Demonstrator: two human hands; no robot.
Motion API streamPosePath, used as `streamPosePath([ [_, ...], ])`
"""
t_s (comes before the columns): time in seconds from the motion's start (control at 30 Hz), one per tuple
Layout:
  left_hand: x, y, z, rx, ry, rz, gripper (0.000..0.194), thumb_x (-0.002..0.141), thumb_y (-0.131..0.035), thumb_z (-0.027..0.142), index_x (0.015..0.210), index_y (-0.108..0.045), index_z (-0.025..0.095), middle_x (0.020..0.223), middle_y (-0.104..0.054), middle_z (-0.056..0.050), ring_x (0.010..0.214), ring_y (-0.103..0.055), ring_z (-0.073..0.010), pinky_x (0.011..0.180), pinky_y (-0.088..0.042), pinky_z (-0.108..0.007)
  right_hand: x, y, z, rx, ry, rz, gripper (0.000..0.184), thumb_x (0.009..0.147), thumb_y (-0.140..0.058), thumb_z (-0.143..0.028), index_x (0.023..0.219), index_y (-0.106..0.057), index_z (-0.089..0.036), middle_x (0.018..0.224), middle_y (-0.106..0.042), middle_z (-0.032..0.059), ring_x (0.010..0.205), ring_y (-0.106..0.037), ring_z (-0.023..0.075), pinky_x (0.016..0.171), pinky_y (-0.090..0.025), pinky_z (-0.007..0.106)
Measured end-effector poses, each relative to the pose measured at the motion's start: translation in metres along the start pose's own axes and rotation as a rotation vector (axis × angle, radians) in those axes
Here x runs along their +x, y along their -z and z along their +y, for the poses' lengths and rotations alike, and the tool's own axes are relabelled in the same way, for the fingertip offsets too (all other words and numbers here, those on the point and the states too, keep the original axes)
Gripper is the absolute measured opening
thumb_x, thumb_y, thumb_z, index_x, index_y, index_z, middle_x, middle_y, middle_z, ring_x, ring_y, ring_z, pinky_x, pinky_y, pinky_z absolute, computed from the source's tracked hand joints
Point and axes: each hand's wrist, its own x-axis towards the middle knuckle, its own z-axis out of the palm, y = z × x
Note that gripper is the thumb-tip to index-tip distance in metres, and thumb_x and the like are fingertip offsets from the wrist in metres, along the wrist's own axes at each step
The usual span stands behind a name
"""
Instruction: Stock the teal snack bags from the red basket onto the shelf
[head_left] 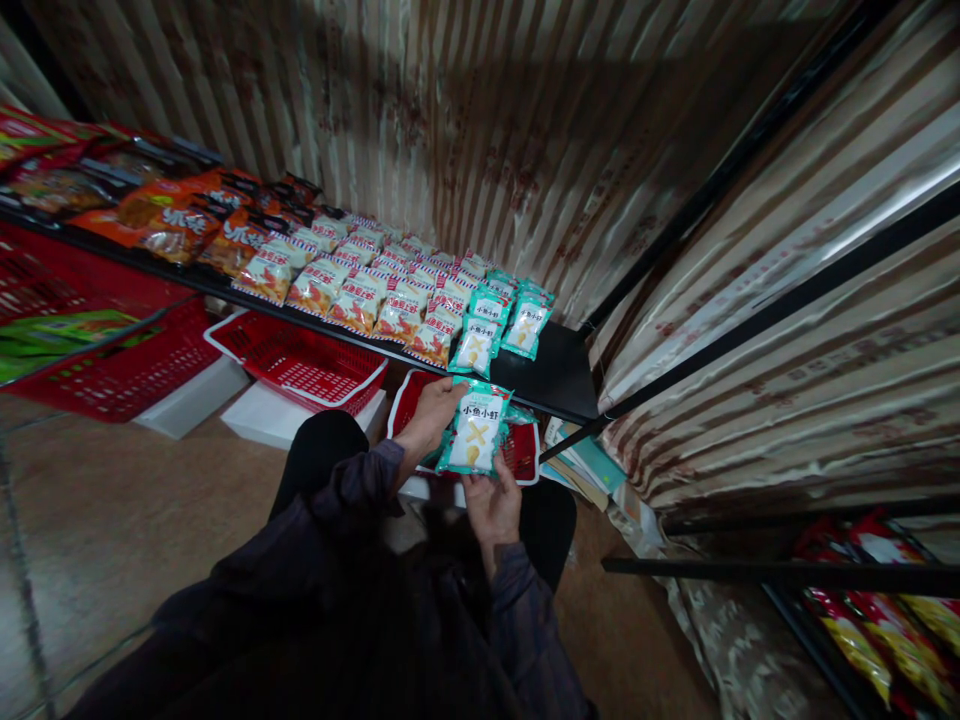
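Note:
A teal and white snack packet (477,428) with a yellow cross-shaped picture is held in front of me, below the edge of a black shelf (559,375). My left hand (433,408) grips the packet's upper left side. My right hand (493,503) pinches its bottom edge from below. Just above, on the shelf, lie a few packets of the same teal kind (501,320). Under the held packet stands a red basket (523,448) with more teal packets partly hidden in it.
Rows of red and white snack bags (360,290) and orange bags (180,222) fill the shelf leftward. Red baskets (300,365) rest on white boxes (262,415) on the floor. Striped curtain (787,330) hangs behind and right. Another shelf with red and yellow bags (877,610) is at the lower right.

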Motion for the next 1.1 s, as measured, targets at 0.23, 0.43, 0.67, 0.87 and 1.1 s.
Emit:
streamPosePath([
  [0.23, -0.003, 0.003, -0.003, 0.14, -0.079, -0.054, 0.034, 0.067, -0.07, 0.048, 0.073, -0.062, 0.016, 0.057, -0.059, 0.002, 0.054, -0.055, -0.0125, 0.052, -0.042, -0.023, 0.026, 0.003, -0.028, -0.26, 0.092, 0.114, 0.036, 0.076, -0.07, -0.046, 0.103, -0.07, -0.022, 0.104, -0.074, 0.0026, 0.097, -0.067, 0.0145, 0.081, -0.054, 0.026],
  [0.43, -0.006, 0.003, -0.004, 0.218, -0.102, -0.126, 0.028, 0.07, -0.067, 0.043, 0.074, -0.062, 0.016, 0.059, -0.061, 0.002, 0.056, -0.057, -0.0141, 0.053, -0.044, -0.023, 0.049, -0.018, -0.049, -0.351, 0.124, 0.046, 0.026, 0.066, -0.081, -0.033, 0.083, -0.07, -0.018, 0.082, -0.075, -0.0001, 0.073, -0.068, 0.0116, 0.069, -0.053, 0.022],
  [0.67, -0.008, 0.008, 0.001, 0.286, -0.103, -0.16, 0.032, 0.068, -0.069, 0.047, 0.069, -0.056, 0.017, 0.054, -0.054, 0.004, 0.053, -0.053, -0.012, 0.049, -0.039, -0.021, 0.048, -0.025, -0.052, -0.388, 0.107, 0.18, 0.019, 0.063, -0.079, -0.029, 0.072, -0.067, -0.017, 0.065, -0.072, -0.0036, 0.058, -0.065, 0.0094, 0.053, -0.047, 0.017],
  [0.87, -0.015, 0.004, 0.004, 0.182, -0.068, -0.209, 0.043, 0.065, -0.072, 0.056, 0.076, -0.058, 0.016, 0.065, -0.062, 0.002, 0.059, -0.057, -0.0122, 0.054, -0.042, -0.022, 0.051, -0.025, -0.051, -0.337, 0.166, 0.266, 0.019, 0.065, -0.077, -0.029, 0.075, -0.066, -0.018, 0.067, -0.072, -0.0032, 0.057, -0.065, 0.0114, 0.051, -0.048, 0.02],
  [1.1, -0.019, 0.019, 0.002, 0.17, 0.038, -0.26, 0.059, 0.055, -0.082, 0.053, 0.096, -0.065, 0.014, 0.089, -0.071, -0.006, 0.081, -0.066, -0.0182, 0.071, -0.049, -0.028, 0.058, -0.025, -0.06, -0.287, 0.235, 0.396, 0.015, 0.067, -0.074, -0.028, 0.075, -0.065, -0.019, 0.063, -0.069, -0.0055, 0.053, -0.061, 0.0089, 0.045, -0.043, 0.016],
])
